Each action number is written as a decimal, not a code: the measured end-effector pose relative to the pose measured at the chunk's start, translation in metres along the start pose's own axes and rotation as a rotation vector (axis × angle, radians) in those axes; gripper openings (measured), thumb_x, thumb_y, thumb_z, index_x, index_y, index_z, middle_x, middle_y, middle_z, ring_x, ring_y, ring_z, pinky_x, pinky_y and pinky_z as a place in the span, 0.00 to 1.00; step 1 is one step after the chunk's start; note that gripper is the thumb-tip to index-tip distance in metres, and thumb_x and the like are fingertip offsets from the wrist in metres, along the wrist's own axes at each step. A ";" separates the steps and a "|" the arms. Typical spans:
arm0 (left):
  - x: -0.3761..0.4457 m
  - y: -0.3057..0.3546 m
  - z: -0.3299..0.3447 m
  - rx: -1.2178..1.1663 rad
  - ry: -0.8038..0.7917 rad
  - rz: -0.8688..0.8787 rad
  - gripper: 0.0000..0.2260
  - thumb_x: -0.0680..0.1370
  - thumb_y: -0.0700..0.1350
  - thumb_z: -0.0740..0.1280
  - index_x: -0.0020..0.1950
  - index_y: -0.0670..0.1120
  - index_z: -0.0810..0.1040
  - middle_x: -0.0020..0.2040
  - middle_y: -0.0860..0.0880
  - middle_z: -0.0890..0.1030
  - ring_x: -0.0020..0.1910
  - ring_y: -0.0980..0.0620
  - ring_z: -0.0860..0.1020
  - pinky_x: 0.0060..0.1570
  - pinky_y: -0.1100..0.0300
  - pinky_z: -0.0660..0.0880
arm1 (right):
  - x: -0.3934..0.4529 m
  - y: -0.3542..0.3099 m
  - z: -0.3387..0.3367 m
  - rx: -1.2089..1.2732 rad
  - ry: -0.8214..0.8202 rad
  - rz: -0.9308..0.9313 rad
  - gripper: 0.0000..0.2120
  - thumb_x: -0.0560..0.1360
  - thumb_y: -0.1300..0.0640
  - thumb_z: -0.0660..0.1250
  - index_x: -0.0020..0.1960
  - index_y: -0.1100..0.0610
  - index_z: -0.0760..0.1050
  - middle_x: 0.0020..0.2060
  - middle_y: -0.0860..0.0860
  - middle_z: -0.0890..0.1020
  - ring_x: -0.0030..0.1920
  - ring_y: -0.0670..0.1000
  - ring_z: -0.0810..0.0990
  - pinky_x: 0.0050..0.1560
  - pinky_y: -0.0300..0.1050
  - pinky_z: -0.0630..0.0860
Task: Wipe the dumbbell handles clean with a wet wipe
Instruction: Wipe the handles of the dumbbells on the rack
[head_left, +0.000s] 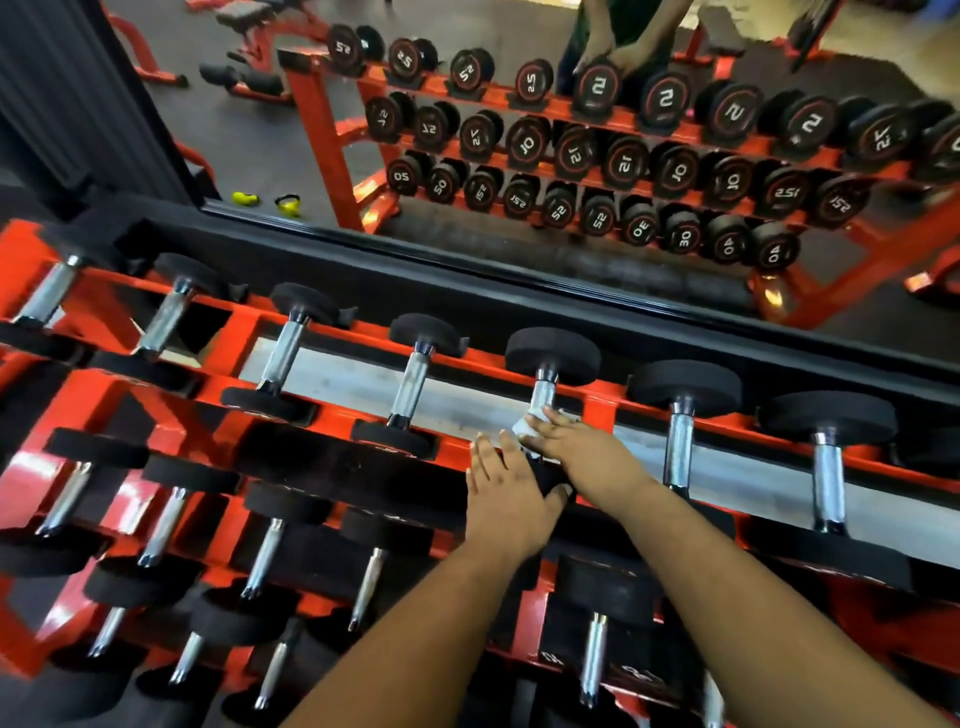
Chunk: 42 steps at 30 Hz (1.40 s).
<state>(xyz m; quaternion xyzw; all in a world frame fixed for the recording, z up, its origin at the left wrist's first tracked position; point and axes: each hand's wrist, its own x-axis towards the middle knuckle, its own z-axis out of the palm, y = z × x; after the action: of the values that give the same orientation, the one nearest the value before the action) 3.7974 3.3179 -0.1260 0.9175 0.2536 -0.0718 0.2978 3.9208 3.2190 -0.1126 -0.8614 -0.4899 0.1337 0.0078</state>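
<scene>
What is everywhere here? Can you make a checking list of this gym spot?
Surface: red rack, three tiers of dumbbells.
Job's things: white wet wipe pressed on the chrome handle of one top-tier dumbbell.
Clutter: nothing seen.
Grippers: right hand holds the wipe on the handle; left hand rests flat on that dumbbell's near head.
Cables: nothing seen.
Surroundings: mirror behind the rack; yellow kettlebells reflected on the floor.
</scene>
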 end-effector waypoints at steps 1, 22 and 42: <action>0.000 0.001 -0.001 0.003 0.001 0.000 0.48 0.78 0.67 0.62 0.82 0.40 0.40 0.81 0.32 0.44 0.82 0.37 0.42 0.80 0.44 0.46 | -0.001 -0.001 -0.001 -0.002 0.002 0.003 0.29 0.82 0.63 0.58 0.80 0.45 0.60 0.80 0.44 0.54 0.81 0.46 0.48 0.79 0.48 0.56; 0.001 0.020 -0.016 0.058 -0.115 -0.184 0.48 0.77 0.69 0.63 0.83 0.44 0.42 0.83 0.38 0.40 0.82 0.42 0.38 0.79 0.41 0.42 | 0.005 0.044 0.011 -0.071 0.047 -0.416 0.34 0.78 0.63 0.60 0.81 0.50 0.55 0.81 0.48 0.56 0.79 0.47 0.47 0.80 0.52 0.49; 0.005 0.017 -0.016 0.067 -0.137 -0.184 0.49 0.77 0.70 0.62 0.83 0.46 0.39 0.83 0.39 0.40 0.82 0.43 0.39 0.78 0.39 0.40 | 0.016 0.044 0.007 -0.019 0.098 -0.337 0.32 0.81 0.62 0.57 0.82 0.45 0.53 0.81 0.45 0.55 0.81 0.47 0.51 0.77 0.49 0.61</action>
<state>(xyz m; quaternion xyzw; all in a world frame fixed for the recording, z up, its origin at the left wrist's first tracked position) 3.8098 3.3177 -0.1055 0.8928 0.3132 -0.1697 0.2758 3.9639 3.2090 -0.1298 -0.7725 -0.6278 0.0839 0.0457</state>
